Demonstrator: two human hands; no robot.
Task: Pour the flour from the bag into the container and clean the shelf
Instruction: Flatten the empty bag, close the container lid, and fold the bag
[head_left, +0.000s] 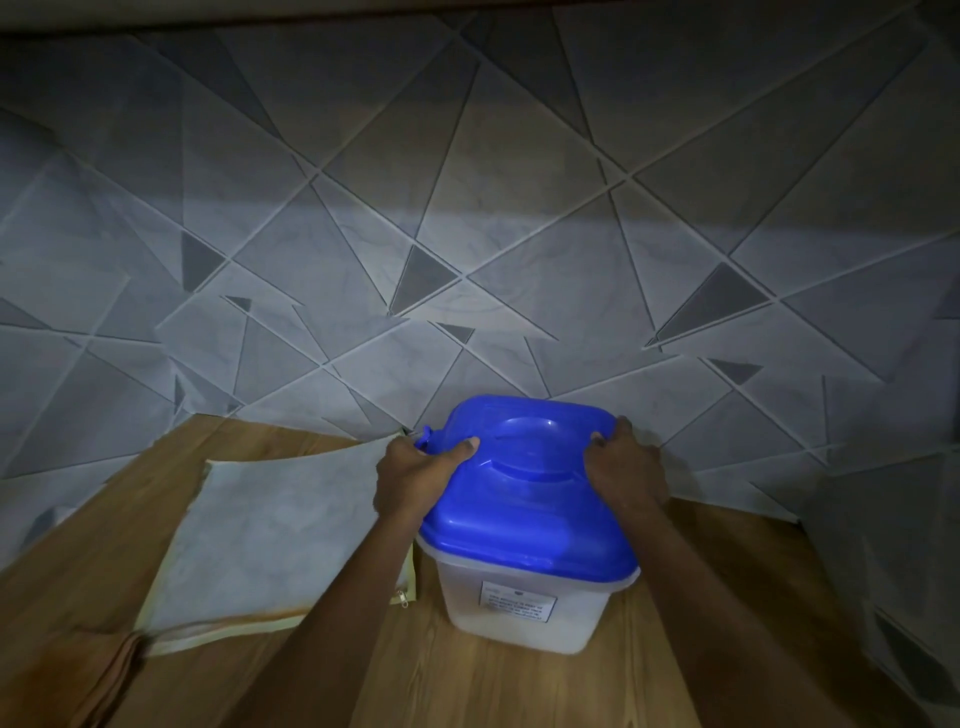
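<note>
A translucent white container (519, 608) with a blue lid (524, 499) stands on the wooden shelf (467, 686), close to the back wall. A small label shows on its front. My left hand (410, 480) grips the lid's left edge, thumb on top. My right hand (626, 470) grips the lid's right edge, fingers curled over the far corner. A flat, pale, empty-looking flour bag (280, 540) with a zipper at its near edge lies on the shelf to the left of the container, partly under my left forearm.
A wall of grey geometric tiles (467, 234) closes the shelf at the back and on both sides. A folded brownish cloth (111, 680) lies at the bag's near left corner. Bare wood shows in front of the container.
</note>
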